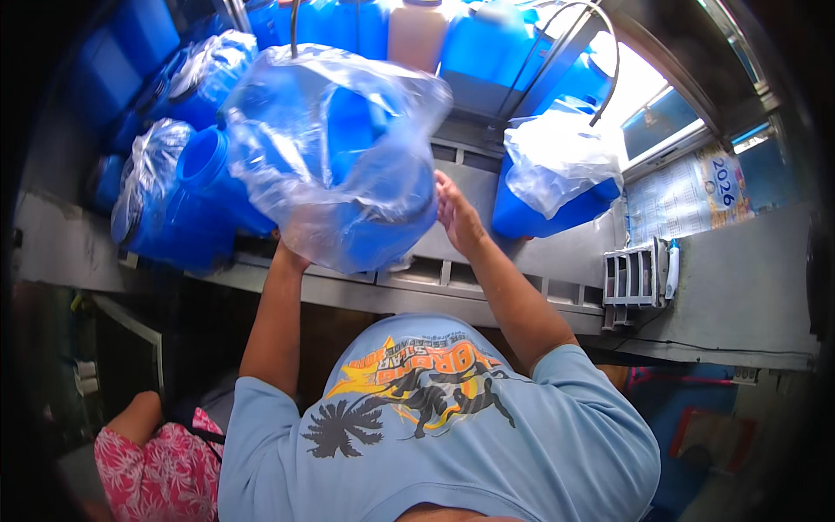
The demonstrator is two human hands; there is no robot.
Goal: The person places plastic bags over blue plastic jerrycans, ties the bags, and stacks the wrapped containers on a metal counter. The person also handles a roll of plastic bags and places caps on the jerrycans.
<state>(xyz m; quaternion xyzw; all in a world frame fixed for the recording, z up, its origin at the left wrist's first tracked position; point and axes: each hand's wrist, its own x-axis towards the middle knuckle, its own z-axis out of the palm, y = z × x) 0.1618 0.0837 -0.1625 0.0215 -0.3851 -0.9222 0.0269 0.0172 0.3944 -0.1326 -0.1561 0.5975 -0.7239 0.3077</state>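
Observation:
A large clear plastic bag (352, 196) covers a blue plastic container in front of me, at the steel counter. My left hand (297, 241) is at the lower left of the bag, seen partly through the film; its fingers are hidden. My right hand (453, 205) is at the bag's right side with fingers raised and slightly bent, touching or very near the film. To the left stands an uncapped blue container (202, 163) with a round threaded mouth. Right of my hands, a blue container (541, 212) has a whitish plastic bag (561, 153) over its top.
More blue containers (496, 46) line the back, beside a translucent whitish one (417, 36). A hose (613, 52) curves down at upper right. A grey plastic rack (636, 277) is mounted by the right-hand ledge. Another person in pink patterned clothing (163, 463) is at lower left.

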